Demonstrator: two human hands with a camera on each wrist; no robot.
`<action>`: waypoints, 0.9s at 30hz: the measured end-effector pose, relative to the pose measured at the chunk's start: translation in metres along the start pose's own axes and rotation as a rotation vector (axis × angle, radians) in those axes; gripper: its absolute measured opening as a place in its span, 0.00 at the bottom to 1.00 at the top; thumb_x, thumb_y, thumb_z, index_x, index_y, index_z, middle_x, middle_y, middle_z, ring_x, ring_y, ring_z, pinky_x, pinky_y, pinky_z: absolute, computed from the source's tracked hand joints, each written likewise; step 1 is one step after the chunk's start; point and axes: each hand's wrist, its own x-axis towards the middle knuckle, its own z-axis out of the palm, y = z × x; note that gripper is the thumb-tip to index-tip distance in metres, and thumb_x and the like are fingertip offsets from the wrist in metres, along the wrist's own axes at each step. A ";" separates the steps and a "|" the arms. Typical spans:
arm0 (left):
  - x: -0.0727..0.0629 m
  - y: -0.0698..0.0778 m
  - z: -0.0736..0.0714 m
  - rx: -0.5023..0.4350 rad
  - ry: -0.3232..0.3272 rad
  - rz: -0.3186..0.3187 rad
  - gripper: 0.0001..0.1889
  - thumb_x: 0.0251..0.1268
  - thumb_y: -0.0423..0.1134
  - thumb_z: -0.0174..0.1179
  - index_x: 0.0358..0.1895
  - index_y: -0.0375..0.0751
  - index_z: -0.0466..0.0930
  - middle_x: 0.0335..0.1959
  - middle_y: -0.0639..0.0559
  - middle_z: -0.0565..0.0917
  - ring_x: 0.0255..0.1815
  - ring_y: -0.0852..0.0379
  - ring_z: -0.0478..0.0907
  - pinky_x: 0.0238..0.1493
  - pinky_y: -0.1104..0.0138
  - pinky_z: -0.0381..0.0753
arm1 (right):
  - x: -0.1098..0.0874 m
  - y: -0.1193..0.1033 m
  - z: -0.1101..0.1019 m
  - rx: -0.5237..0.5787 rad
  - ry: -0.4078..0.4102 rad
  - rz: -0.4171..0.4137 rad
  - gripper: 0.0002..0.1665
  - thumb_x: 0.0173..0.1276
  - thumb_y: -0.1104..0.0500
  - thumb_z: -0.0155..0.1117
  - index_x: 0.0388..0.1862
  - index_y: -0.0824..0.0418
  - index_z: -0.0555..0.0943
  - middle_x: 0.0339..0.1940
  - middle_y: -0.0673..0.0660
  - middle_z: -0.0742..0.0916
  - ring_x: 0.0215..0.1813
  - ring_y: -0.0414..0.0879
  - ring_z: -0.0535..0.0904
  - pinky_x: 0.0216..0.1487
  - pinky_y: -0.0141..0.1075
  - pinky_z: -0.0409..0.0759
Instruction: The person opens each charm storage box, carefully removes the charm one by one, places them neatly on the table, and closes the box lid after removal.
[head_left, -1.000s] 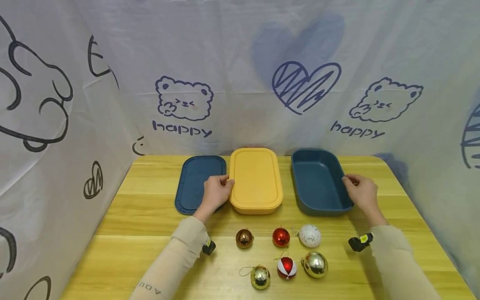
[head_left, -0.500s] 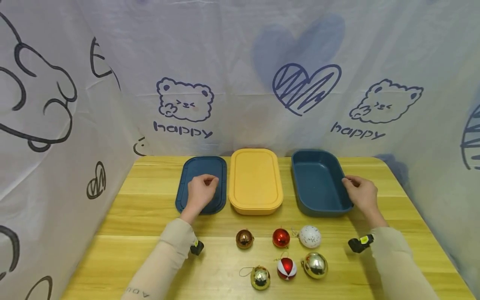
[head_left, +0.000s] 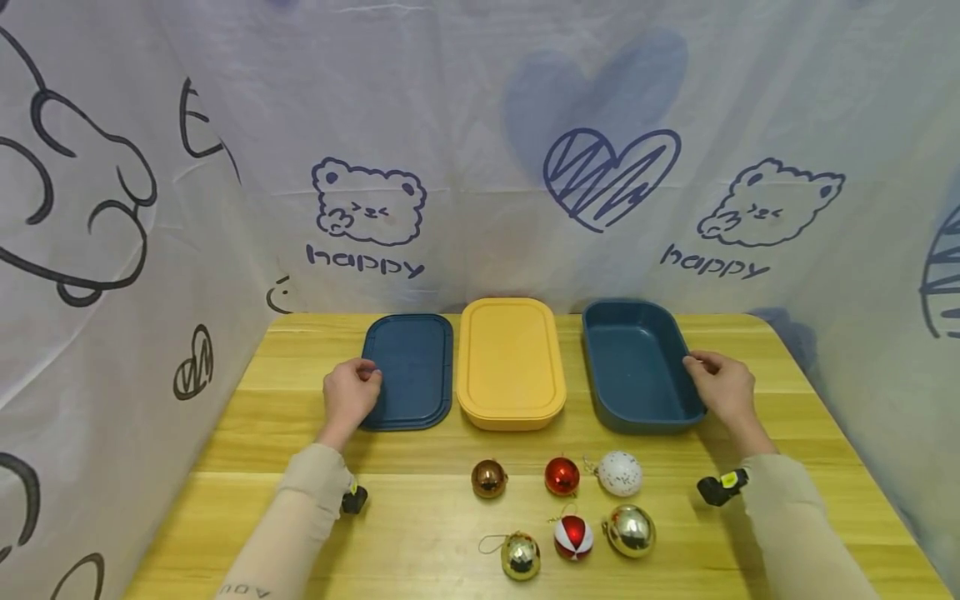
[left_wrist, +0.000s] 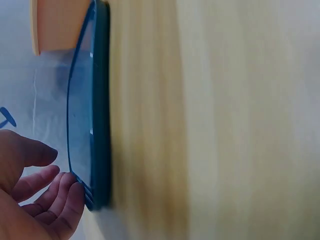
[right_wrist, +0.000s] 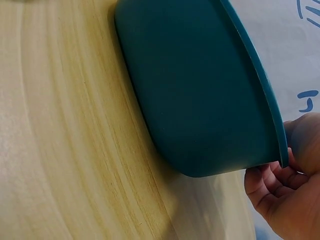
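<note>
My left hand (head_left: 351, 395) is at the left edge of a flat dark blue lid (head_left: 411, 375) on the wooden table. In the left wrist view, its bent fingertips (left_wrist: 75, 192) meet the lid's corner while the thumb stays apart above them. My right hand (head_left: 723, 385) pinches the right rim of an open dark blue box (head_left: 641, 362), which holds nothing. The right wrist view shows the thumb over the rim and the fingers under it, beside the box's outer wall (right_wrist: 195, 90). A yellow lidded box (head_left: 512, 358) stands between the blue lid and the blue box.
Several Christmas baubles lie in front of the boxes: brown (head_left: 489, 478), red (head_left: 562, 476), speckled white (head_left: 620, 473), red-and-white (head_left: 573, 536) and two gold, one smaller (head_left: 521, 556), one larger (head_left: 630, 530). A printed white curtain (head_left: 480, 167) hangs close behind the boxes.
My left hand has moved left from the yellow box's edge, across the blue lid, to its left side. The lid's near left corner shows slightly further right. The right hand stays at the box rim.
</note>
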 end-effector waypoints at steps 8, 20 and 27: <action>-0.002 -0.014 -0.006 0.049 0.018 -0.013 0.15 0.72 0.34 0.62 0.54 0.27 0.87 0.41 0.33 0.89 0.44 0.35 0.86 0.48 0.45 0.84 | -0.001 0.001 -0.001 0.005 -0.016 -0.003 0.28 0.83 0.49 0.57 0.65 0.72 0.82 0.56 0.75 0.87 0.55 0.66 0.84 0.42 0.38 0.80; -0.007 -0.027 -0.011 0.094 -0.047 -0.067 0.17 0.75 0.35 0.58 0.55 0.25 0.87 0.48 0.31 0.89 0.51 0.33 0.86 0.53 0.43 0.84 | -0.002 0.000 0.000 0.011 -0.016 0.012 0.29 0.83 0.49 0.57 0.66 0.72 0.82 0.57 0.74 0.87 0.56 0.65 0.84 0.42 0.33 0.77; -0.006 -0.029 -0.009 0.080 -0.037 -0.070 0.14 0.75 0.35 0.59 0.50 0.27 0.89 0.45 0.32 0.90 0.47 0.34 0.86 0.51 0.44 0.85 | -0.001 0.003 0.001 0.012 -0.017 0.002 0.29 0.83 0.49 0.57 0.66 0.72 0.82 0.57 0.74 0.87 0.56 0.65 0.84 0.41 0.33 0.78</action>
